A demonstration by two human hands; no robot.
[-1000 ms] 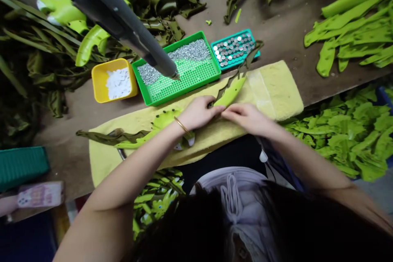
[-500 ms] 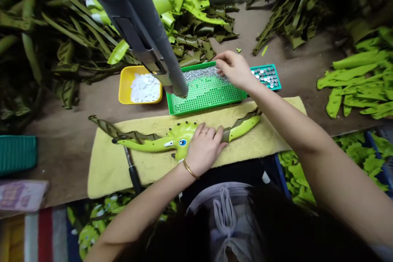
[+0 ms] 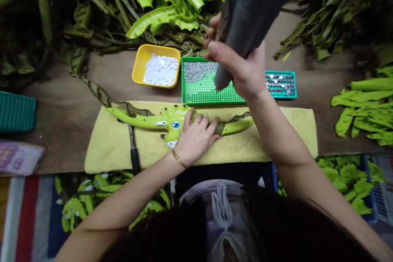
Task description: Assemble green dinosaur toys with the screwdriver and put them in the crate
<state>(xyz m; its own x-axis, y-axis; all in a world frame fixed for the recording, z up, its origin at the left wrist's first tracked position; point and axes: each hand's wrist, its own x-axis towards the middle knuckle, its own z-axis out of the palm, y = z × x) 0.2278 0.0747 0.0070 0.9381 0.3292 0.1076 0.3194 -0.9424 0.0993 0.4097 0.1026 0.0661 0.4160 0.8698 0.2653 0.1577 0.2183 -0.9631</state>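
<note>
My left hand lies over a lime-green toy dinosaur piece with a blue eye and white horn, gripping it against a yellow cloth. Long green parts and olive strips stretch out to either side of it. My right hand is raised over the green basket, closed around a dark grey electric screwdriver that slants down to the left. The screwdriver hides part of the fingers; whether they also pinch a screw, I cannot tell. Beneath it, the green perforated basket holds many small silver screws.
A yellow bowl of white pieces stands left of the basket, a teal tray of round metal pieces right. A black-handled tool lies on the cloth. Green parts and olive strips are heaped around; a teal container stands left.
My right hand has left the screws and closed around the screwdriver, which has swung to the right. My left hand stays on the toy dinosaur. The camera view has shifted.
</note>
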